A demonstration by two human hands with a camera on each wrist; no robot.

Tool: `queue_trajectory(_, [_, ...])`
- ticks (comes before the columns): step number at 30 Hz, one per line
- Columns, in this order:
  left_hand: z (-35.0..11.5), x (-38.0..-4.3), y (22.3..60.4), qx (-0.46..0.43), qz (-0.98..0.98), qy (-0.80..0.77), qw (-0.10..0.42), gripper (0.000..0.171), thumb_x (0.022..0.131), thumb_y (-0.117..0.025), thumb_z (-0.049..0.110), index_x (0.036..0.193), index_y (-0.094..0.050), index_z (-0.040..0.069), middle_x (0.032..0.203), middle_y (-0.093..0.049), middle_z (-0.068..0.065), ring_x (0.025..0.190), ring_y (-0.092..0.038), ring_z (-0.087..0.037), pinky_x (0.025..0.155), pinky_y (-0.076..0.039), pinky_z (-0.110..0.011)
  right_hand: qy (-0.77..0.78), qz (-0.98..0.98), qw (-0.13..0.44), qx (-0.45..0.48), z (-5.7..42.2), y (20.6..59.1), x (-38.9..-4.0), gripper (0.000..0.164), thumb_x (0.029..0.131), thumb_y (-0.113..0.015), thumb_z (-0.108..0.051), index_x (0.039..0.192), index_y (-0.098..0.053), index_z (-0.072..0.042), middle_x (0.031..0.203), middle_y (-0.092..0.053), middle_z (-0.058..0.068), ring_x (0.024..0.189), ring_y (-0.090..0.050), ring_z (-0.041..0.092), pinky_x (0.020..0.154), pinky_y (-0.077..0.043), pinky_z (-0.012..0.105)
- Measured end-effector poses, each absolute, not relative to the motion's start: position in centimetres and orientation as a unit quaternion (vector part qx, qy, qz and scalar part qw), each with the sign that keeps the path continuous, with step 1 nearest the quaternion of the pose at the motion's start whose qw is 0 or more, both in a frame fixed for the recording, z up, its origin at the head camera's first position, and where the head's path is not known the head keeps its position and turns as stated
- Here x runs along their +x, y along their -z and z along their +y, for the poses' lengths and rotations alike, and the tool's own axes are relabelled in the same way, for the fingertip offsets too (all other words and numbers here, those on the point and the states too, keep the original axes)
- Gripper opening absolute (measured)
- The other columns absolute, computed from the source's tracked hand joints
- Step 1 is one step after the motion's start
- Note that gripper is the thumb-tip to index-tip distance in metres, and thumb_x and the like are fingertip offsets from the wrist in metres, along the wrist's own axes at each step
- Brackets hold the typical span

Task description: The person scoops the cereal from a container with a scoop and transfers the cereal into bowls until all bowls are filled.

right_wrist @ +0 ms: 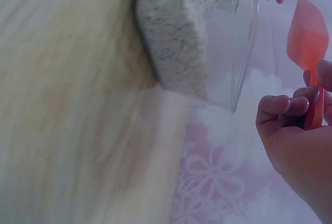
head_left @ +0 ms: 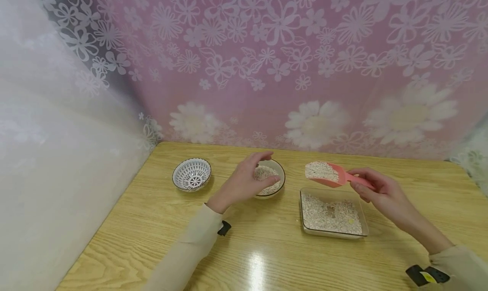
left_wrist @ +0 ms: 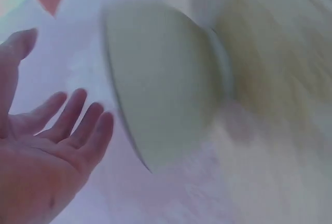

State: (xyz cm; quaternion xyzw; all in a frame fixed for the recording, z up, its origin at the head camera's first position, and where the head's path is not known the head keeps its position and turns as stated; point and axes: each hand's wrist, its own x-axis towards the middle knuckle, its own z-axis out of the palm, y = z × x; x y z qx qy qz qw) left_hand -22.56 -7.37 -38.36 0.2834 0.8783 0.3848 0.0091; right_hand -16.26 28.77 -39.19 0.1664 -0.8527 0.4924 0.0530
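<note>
My right hand (head_left: pixel 385 193) grips the handle of a coral-red scoop (head_left: pixel 334 182), heaped with pale oat flakes (head_left: pixel 320 171). The scoop is above the far side of a clear rectangular container (head_left: pixel 337 193) that also holds flakes. In the right wrist view, fingers and thumb of the right hand (right_wrist: pixel 293 146) curl round the scoop handle (right_wrist: pixel 315 110). My left hand (head_left: pixel 242 181) hovers over a round bowl (head_left: pixel 281 167) with flakes in it, thumb and fingers spread apart. The left wrist view shows the left hand (left_wrist: pixel 57 151) apart from the bowl (left_wrist: pixel 161 84), holding nothing.
A patterned black-and-white bowl (head_left: pixel 192 175) stands at the left of the wooden table (head_left: pixel 133 240). Behind the table hangs a pink floral curtain (head_left: pixel 248 92). A pale sheet (head_left: pixel 68 155) borders the left side.
</note>
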Motion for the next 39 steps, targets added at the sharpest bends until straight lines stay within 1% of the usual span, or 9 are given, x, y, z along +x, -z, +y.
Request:
queue_trajectory(3, [-8.8, -23.3, 39.2, 0.252, 0.893, -0.372, 0.000, 0.077, 0.093, -0.070, 0.057, 0.157, -0.039, 0.028, 0.155, -0.046, 0.001, 0.145, -0.043, -0.024, 0.115, -0.041, -0.051, -0.480, -0.859, 0.042, 0.171, 27.9, 38.8, -17.0, 0.026, 0.103, -0.060, -0.010, 0.129, -0.062, -0.008, 0.078, -0.054, -0.007, 0.061, -0.043, 0.017, 0.049, -0.035, 0.032])
queue_trajectory(6, [-9.8, -23.9, 39.9, 0.232, 0.909, -0.346, 0.008, 0.088, 0.088, -0.070, 0.064, 0.160, -0.032, 0.030, 0.161, -0.036, 0.000, 0.149, -0.036, -0.025, 0.116, -0.039, -0.055, -0.462, -0.867, 0.038, 0.185, 26.9, 38.3, -17.7, 0.025, 0.103, -0.062, -0.012, 0.128, -0.063, -0.009, 0.082, -0.061, -0.008, 0.062, -0.046, 0.015, 0.051, -0.037, 0.031])
queue_trajectory(11, [-10.6, -24.3, 40.8, 0.209, 0.927, -0.306, 0.050, 0.109, 0.081, -0.072, 0.071, 0.165, -0.018, 0.026, 0.166, -0.027, -0.009, 0.151, -0.033, -0.032, 0.116, -0.039, -0.058, -0.442, -0.876, 0.021, 0.192, 25.3, 37.7, -18.9, 0.025, 0.103, -0.063, -0.018, 0.127, -0.064, -0.012, 0.087, -0.066, -0.008, 0.065, -0.049, 0.013, 0.055, -0.040, 0.031])
queue_trajectory(15, [-10.8, -24.5, 41.5, 0.201, 0.927, -0.304, 0.095, 0.118, 0.080, -0.073, 0.072, 0.166, -0.009, 0.024, 0.167, -0.024, -0.014, 0.153, -0.031, -0.034, 0.116, -0.038, -0.059, -0.432, -0.884, -0.006, 0.176, 24.3, 37.1, -19.7, 0.026, 0.104, -0.063, -0.025, 0.128, -0.064, -0.015, 0.079, -0.057, -0.001, 0.062, -0.045, 0.012, 0.055, -0.038, 0.031])
queue_trajectory(19, [-10.8, -24.8, 42.0, 0.208, 0.916, -0.321, 0.122, 0.121, 0.080, -0.075, 0.068, 0.167, -0.004, 0.022, 0.171, -0.017, -0.011, 0.157, -0.023, -0.031, 0.123, -0.029, -0.055, -0.406, -0.898, -0.025, 0.170, 23.3, 36.4, -20.6, 0.029, 0.104, -0.062, -0.030, 0.129, -0.064, -0.015, 0.076, -0.053, 0.003, 0.061, -0.043, 0.012, 0.056, -0.036, 0.030])
queue_trajectory(23, [-10.9, -25.0, 42.2, 0.224, 0.905, -0.334, 0.137, 0.124, 0.081, -0.077, 0.063, 0.166, 0.002, 0.020, 0.173, -0.010, -0.009, 0.159, -0.017, -0.029, 0.126, -0.023, -0.052, -0.383, -0.906, -0.033, 0.179, 22.2, 36.2, -21.5, 0.030, 0.104, -0.062, -0.028, 0.130, -0.065, -0.013, 0.079, -0.058, 0.002, 0.065, -0.047, 0.012, 0.061, -0.039, 0.030])
queue_trajectory(29, [-10.9, -25.0, 42.1, 0.225, 0.899, -0.345, 0.151, 0.125, 0.081, -0.079, 0.061, 0.166, 0.005, 0.024, 0.174, -0.008, -0.008, 0.159, -0.018, -0.029, 0.126, -0.023, -0.052, -0.347, -0.912, -0.040, 0.214, 20.7, 36.1, -22.9, 0.027, 0.103, -0.063, -0.023, 0.128, -0.068, -0.012, 0.075, -0.059, 0.003, 0.061, -0.044, 0.013, 0.061, -0.038, 0.030])
queue_trajectory(33, [-11.0, -25.0, 42.0, 0.223, 0.895, -0.351, 0.159, 0.126, 0.081, -0.079, 0.061, 0.166, 0.006, 0.026, 0.174, -0.006, -0.007, 0.159, -0.017, -0.029, 0.126, -0.023, -0.051, -0.327, -0.914, -0.033, 0.236, 19.8, 35.7, -23.6, 0.025, 0.102, -0.063, -0.020, 0.125, -0.069, -0.011, 0.080, -0.064, 0.002, 0.064, -0.047, 0.014, 0.063, -0.040, 0.032])
queue_trajectory(39, [-11.0, -25.0, 42.1, 0.224, 0.891, -0.359, 0.162, 0.127, 0.080, -0.080, 0.061, 0.166, 0.008, 0.025, 0.174, -0.006, -0.007, 0.159, -0.016, -0.028, 0.127, -0.023, -0.051, -0.320, -0.913, -0.035, 0.252, 18.1, 35.5, -23.9, 0.025, 0.102, -0.063, -0.019, 0.124, -0.069, -0.008, 0.085, -0.066, 0.004, 0.065, -0.047, 0.014, 0.063, -0.039, 0.032])
